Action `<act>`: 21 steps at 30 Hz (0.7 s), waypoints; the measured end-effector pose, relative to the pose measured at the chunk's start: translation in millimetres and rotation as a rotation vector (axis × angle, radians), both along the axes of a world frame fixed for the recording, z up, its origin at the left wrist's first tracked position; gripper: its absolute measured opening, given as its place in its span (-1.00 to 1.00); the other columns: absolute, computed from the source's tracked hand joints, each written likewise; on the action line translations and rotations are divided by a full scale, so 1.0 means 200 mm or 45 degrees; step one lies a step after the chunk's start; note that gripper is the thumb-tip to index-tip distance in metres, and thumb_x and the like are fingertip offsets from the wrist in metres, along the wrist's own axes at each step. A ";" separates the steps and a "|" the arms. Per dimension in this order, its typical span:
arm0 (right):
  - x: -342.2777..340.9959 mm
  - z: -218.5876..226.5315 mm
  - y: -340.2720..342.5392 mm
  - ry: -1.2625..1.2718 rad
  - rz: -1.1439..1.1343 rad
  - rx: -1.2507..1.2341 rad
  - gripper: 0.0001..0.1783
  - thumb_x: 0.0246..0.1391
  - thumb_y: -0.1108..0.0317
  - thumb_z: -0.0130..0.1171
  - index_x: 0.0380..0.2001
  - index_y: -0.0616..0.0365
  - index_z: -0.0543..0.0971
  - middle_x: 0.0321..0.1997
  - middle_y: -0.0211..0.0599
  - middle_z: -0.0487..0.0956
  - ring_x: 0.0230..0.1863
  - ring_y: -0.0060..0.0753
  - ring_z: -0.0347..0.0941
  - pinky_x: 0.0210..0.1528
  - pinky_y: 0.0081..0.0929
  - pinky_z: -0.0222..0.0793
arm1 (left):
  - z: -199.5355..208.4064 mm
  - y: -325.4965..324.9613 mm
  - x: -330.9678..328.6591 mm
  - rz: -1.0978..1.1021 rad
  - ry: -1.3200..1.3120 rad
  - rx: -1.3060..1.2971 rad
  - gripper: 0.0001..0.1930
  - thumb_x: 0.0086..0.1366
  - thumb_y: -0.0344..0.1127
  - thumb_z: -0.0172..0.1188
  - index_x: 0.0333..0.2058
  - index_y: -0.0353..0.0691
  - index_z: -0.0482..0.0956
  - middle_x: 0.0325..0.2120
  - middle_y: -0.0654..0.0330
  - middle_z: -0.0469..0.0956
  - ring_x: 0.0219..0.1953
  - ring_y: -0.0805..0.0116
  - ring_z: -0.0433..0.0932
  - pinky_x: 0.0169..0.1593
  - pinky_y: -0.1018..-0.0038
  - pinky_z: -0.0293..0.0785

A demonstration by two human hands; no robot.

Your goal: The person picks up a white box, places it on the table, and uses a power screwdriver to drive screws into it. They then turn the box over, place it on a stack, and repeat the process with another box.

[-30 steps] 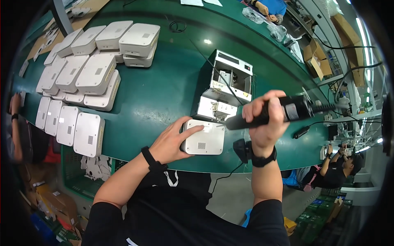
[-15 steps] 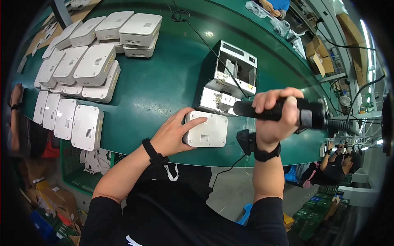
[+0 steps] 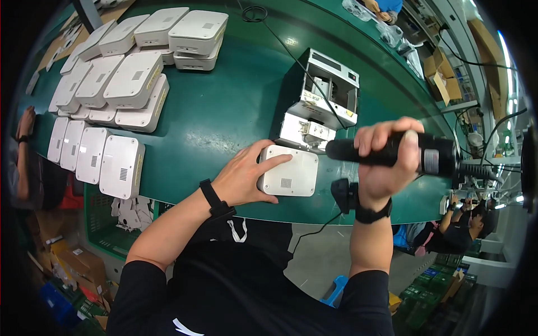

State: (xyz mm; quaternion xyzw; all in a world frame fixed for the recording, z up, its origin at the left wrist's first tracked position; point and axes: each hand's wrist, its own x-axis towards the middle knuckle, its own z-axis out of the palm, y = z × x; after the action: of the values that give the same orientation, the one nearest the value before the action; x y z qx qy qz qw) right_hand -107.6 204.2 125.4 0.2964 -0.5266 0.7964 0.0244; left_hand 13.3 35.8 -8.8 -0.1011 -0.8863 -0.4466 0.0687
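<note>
A white plastic box with rounded corners, a vent grille and screw holes at its corners [image 3: 298,171] lies flat on the green table. My left hand [image 3: 242,175] grips its left side, thumb at the near edge and index finger stretched over the top. My right hand [image 3: 389,159] is wrapped round a black electric screwdriver [image 3: 438,154], which lies nearly level with its front end toward the left. That end is beside the front of a small screw feeder [image 3: 307,130], just past the box's far right corner. Whether the screwdriver tip touches the feeder I cannot tell.
Stacks of similar white boxes [image 3: 133,78] fill the left of the table, with a row of them [image 3: 119,162] at the near edge. A black cable [image 3: 288,50] crosses above the feeder. A green crate [image 3: 101,224] stands below the table. Other people work around.
The whole view has shifted slightly, so the table things sit a little higher and the feeder and box farther right. Both hands keep their holds; the screwdriver sits slightly nearer me relative to the feeder.
</note>
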 end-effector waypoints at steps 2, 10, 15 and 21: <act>-0.06 0.02 -0.06 0.000 -0.170 0.160 -0.72 0.21 0.14 -0.04 -0.26 0.14 0.35 -0.64 -0.32 0.32 -0.70 -0.44 0.23 -0.55 -0.37 0.25 | 0.01 0.01 -0.01 0.018 -0.033 -0.004 -0.09 -0.25 -0.17 0.56 0.19 0.20 0.39 0.12 0.06 0.23 0.14 -0.02 0.34 0.21 0.16 0.32; 0.00 0.00 0.02 -0.174 -0.007 0.209 -0.69 0.20 0.09 -0.03 -0.25 0.14 0.33 -0.64 -0.34 0.31 -0.71 -0.44 0.23 -0.55 -0.39 0.27 | -0.04 0.01 0.00 0.033 0.073 -0.075 -0.15 -0.21 -0.17 0.54 0.17 0.21 0.42 0.10 0.06 0.25 0.12 -0.03 0.36 0.18 0.17 0.35; 0.24 -0.03 0.13 -0.174 0.082 0.158 -0.65 0.17 0.06 0.01 -0.26 0.13 0.30 -0.62 -0.34 0.34 -0.70 -0.44 0.26 -0.53 -0.39 0.31 | -0.03 0.02 -0.01 0.023 0.097 -0.056 -0.15 -0.22 -0.19 0.54 0.16 0.20 0.43 0.08 0.06 0.26 0.10 -0.02 0.37 0.16 0.19 0.36; 0.32 -0.06 0.15 -0.110 0.085 0.230 -0.60 0.13 0.02 0.05 -0.25 0.12 0.28 -0.61 -0.34 0.34 -0.70 -0.46 0.26 -0.54 -0.39 0.30 | -0.04 0.02 -0.02 0.051 0.094 -0.039 -0.16 -0.22 -0.21 0.54 0.16 0.21 0.44 0.06 0.07 0.28 0.06 0.00 0.40 0.13 0.20 0.40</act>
State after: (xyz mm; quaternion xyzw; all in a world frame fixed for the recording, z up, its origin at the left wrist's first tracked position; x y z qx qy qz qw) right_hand -43.9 234.9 114.0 0.2803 -0.5865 0.7581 -0.0516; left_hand 10.1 39.6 -16.4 -0.1007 -0.8917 -0.4276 0.1088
